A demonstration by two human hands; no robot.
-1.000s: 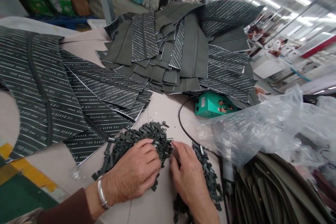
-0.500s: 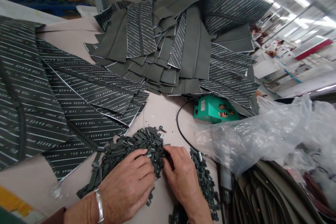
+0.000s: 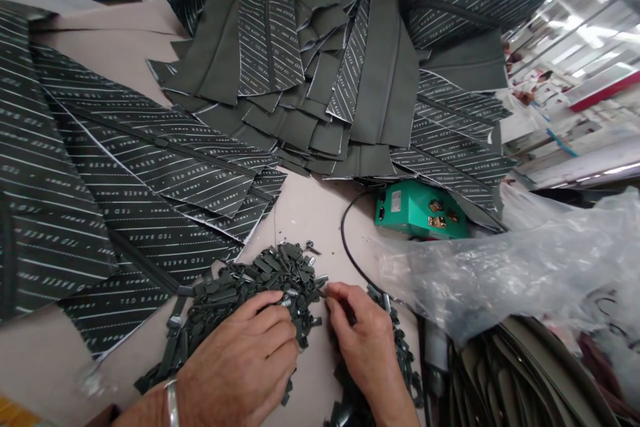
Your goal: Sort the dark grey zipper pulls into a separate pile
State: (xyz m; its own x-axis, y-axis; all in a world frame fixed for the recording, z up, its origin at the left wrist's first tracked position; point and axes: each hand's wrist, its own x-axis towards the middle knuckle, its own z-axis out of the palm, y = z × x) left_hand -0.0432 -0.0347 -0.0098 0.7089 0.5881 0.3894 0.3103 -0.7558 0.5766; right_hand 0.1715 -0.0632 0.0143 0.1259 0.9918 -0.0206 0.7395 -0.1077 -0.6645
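Observation:
My left hand (image 3: 250, 353) lies palm down over a heap of small dark zip sliders (image 3: 270, 267), its fingers loosely bent and side by side; the thumb is hidden beneath. A shiny slider shows at its index fingertip. At the heap's right edge, my right hand (image 3: 367, 337) is closed in a pinch of thumb and index finger. A small zip slider (image 3: 322, 281) with a metallic glint sticks out at those fingertips. A second heap of similar dark pieces (image 3: 403, 353) lies beyond the right hand, partly covered by it.
Dark printed panels with zips (image 3: 185, 167) spread at left; more panels (image 3: 380, 87) are piled behind. A green box (image 3: 410, 210) with brass-coloured parts on it stands mid-right, beside a black cable (image 3: 345, 233). Clear plastic (image 3: 490, 267) and stacked olive pieces (image 3: 510, 373) crowd the right.
My right hand has drawn slightly right, away from the heap, with the small slider at its fingertips. My left hand stays on the heap. The view has shifted downward a little.

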